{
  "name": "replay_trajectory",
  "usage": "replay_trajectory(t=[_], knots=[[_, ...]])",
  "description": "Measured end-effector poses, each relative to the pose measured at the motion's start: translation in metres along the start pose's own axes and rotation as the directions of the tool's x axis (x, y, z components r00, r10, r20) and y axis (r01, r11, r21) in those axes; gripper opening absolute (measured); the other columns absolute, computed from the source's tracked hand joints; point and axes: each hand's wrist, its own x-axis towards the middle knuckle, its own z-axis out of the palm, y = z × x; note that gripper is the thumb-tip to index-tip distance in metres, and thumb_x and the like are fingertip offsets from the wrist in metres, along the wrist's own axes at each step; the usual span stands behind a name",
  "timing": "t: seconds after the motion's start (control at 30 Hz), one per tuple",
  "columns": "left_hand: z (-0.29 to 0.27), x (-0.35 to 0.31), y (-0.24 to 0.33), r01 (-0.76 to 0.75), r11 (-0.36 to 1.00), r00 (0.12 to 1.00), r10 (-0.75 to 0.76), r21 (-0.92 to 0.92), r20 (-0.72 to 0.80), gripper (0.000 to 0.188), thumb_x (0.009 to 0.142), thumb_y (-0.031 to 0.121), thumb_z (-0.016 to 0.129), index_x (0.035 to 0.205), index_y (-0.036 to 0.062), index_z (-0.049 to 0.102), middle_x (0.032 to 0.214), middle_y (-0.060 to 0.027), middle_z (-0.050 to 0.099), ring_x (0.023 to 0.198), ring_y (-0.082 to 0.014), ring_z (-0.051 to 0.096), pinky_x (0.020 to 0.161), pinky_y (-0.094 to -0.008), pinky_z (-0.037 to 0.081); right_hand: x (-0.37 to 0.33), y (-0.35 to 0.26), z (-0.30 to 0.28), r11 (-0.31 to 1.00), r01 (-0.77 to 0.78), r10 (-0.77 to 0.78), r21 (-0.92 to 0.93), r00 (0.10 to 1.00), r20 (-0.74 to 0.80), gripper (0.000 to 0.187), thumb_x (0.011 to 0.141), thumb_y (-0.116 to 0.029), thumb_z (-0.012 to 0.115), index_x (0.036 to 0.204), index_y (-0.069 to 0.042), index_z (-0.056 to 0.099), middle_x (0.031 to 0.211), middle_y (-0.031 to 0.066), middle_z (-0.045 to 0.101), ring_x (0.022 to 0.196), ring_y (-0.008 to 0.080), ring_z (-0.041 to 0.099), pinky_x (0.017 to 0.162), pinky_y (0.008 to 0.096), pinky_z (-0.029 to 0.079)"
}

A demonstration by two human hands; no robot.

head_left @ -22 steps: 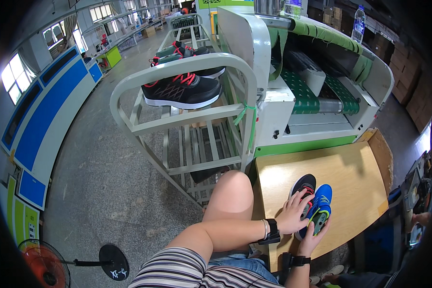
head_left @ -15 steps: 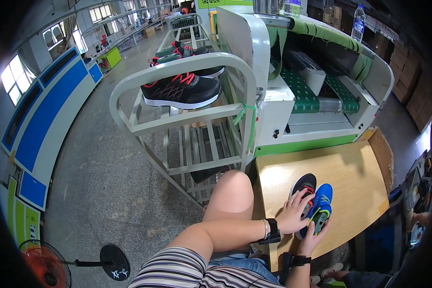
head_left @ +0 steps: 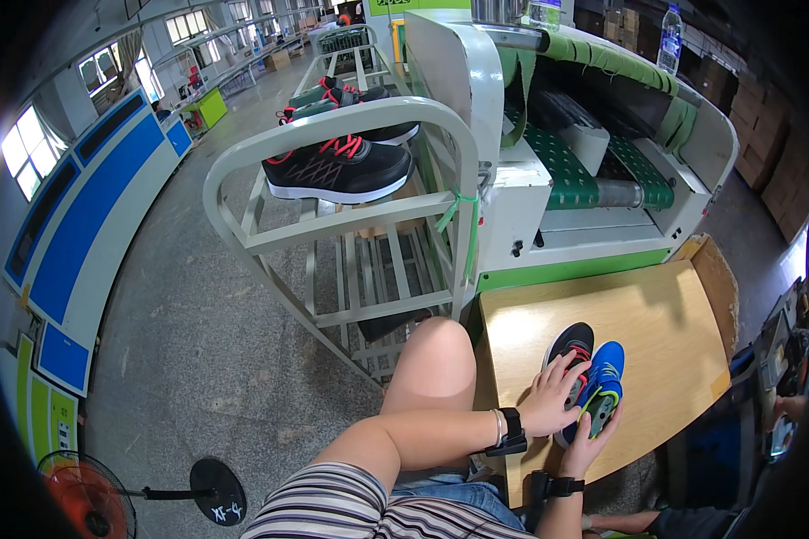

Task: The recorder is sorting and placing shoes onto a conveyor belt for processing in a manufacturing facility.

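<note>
A black sneaker [head_left: 573, 339] with red laces and a blue sneaker [head_left: 608, 366] with yellow-green trim stand side by side on the wooden tabletop [head_left: 656, 323], toes pointing away from me. My left hand [head_left: 548, 402] reaches across from the left, its fingers curled over the opening of the black sneaker and its thumb close to the blue one. From below, my right hand [head_left: 588, 449] grips the heel end of the blue sneaker, thumb on one side and fingers on the other. Inside the blue sneaker shows a dark green insert [head_left: 600, 415]. My palms hide both heels.
A grey metal rack [head_left: 351, 238] carries more black sneakers [head_left: 342, 168] at left. Behind the table stands a white machine [head_left: 521, 211] with a green belt [head_left: 562, 171]. A fan [head_left: 85, 503] is at lower left; another person's forearm [head_left: 625, 522] shows at lower right.
My hands and both sneakers on the table stay almost in place. At lower right, the other person's forearm has stretched further toward the left. The view has shifted very slightly.
</note>
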Motion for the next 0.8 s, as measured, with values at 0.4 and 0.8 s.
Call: replay_trajectory(t=[0.4,0.8], knots=[[0.0001,0.0005,0.0000,-0.001,1.000,1.000,0.001,-0.013,-0.002,0.080,0.085,0.024,0.068,0.155,0.0185,0.029,0.161,-0.0212,0.022,0.149,-0.0479,0.019,0.118,-0.0585,0.023,-0.0003,-0.0026,0.0013,1.000,-0.022,0.022,0.010,0.999,-0.022,0.071,0.092,-0.003,0.059,0.156,-0.004,0.029,0.158,0.0179,0.033,0.145,0.0313,0.033,0.120,0.0422,0.025],[-0.0017,0.0005,0.0009,-0.003,1.000,1.000,0.003,-0.011,0.001,0.080,0.085,0.024,0.069,0.154,0.0172,0.029,0.160,-0.0218,0.023,0.149,-0.0468,0.020,0.119,-0.0567,0.022,-0.0007,-0.0083,0.0035,0.999,-0.020,0.021,0.045,1.000,-0.022,0.071,0.092,-0.001,0.059,0.157,-0.005,0.029,0.158,0.0169,0.033,0.144,0.0300,0.034,0.119,0.0419,0.027]])
